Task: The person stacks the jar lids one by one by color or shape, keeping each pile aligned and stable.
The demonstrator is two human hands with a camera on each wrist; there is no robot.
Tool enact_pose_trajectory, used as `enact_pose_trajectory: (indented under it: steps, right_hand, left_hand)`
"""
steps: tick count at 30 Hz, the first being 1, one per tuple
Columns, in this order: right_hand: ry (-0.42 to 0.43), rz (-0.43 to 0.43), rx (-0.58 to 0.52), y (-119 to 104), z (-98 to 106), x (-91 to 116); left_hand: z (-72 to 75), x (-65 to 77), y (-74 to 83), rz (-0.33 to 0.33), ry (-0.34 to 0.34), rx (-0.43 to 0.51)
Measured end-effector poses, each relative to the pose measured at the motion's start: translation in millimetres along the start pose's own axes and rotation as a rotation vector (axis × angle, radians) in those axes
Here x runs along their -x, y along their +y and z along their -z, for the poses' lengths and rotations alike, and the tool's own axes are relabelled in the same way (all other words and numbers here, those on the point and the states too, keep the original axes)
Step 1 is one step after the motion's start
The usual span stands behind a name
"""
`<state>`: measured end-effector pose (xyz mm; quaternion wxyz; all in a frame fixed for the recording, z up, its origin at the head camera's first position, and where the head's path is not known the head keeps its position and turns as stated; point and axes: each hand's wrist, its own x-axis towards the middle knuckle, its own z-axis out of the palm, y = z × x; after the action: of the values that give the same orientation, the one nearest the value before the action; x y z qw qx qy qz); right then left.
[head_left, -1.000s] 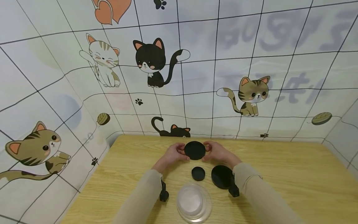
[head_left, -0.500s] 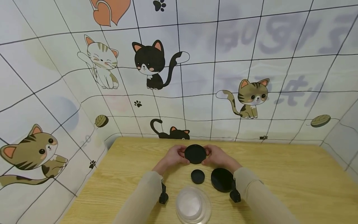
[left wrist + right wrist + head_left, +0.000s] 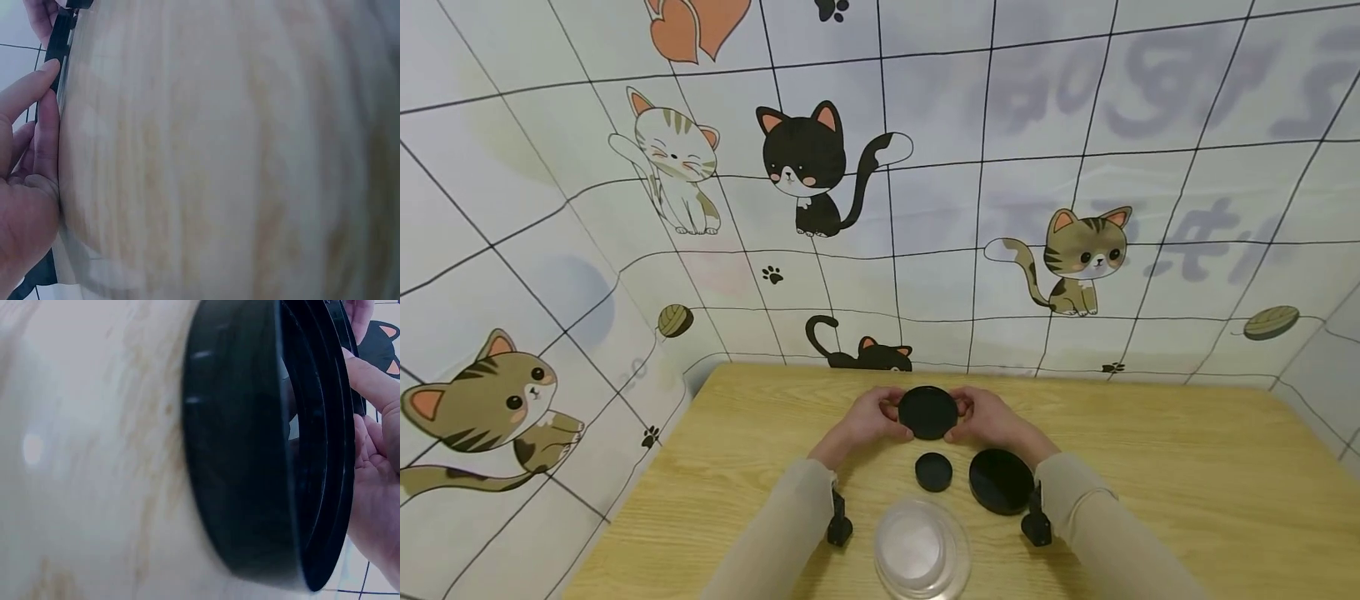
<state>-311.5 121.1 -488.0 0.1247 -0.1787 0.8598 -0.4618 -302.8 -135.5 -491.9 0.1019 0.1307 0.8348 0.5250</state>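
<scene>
Left hand (image 3: 874,418) pinches the left edge of the far black disc (image 3: 928,412), near the back of the tabletop (image 3: 1187,483); clear round stack (image 3: 910,546) and small black disc (image 3: 933,472) lie nearer us. Right hand (image 3: 991,421) pinches the opposite edge, large black disc (image 3: 1002,482) near its wrist. We judge this the setting-down step; next move calls for level seating, then even release.

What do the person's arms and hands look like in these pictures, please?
The left sleeve and right sleeve are long, plain and beige, and each wrist wears a small black camera. The left hand and right hand are bare, without gloves.
</scene>
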Motion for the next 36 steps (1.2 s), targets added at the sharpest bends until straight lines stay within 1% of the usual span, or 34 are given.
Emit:
enact_pose_trajectory:
  steps: [4,7,12,17,20,22,27,29,33,36]
  right_hand:
    - [-0.013,-0.001,-0.044,1.0,2.7,1.4]
    - [-0.030,0.027,-0.068,-1.8,6.1,3.9]
    - [-0.057,0.075,-0.039,-9.5,10.9,12.9]
    - [-0.058,0.134,-0.033,-15.8,14.5,26.8]
    - [-0.053,0.174,-0.068,-18.7,19.1,38.8]
    - [-0.049,0.184,-0.086,-20.7,23.0,48.3]
    - [-0.043,0.177,-0.107,-24.7,33.2,74.7]
    - [-0.039,0.174,-0.123,-26.2,37.1,85.9]
    - [-0.027,0.168,-0.151,-31.0,43.9,107.2]
    - [-0.024,0.160,-0.162,-35.6,47.6,119.9]
  left_hand:
    - [0.2,0.6,2.7,-0.004,-0.010,-0.011]
    - [2.4,3.6,4.4,-0.002,-0.017,0.022]
    - [6.6,12.5,8.1,-0.018,-0.043,0.100]
    - [5.7,24.4,17.2,-0.060,-0.034,0.109]
    - [1.5,32.1,25.4,-0.078,-0.022,0.086]
    - [-1.7,38.2,32.5,-0.092,-0.015,0.077]
    - [-12.9,54.1,51.4,-0.106,-0.012,0.079]
    - [-18.5,58.9,56.6,-0.116,-0.016,0.080]
    - [-28.5,69.5,66.2,-0.156,-0.021,0.081]
    - [-34.4,78.7,73.8,-0.168,-0.016,0.093]
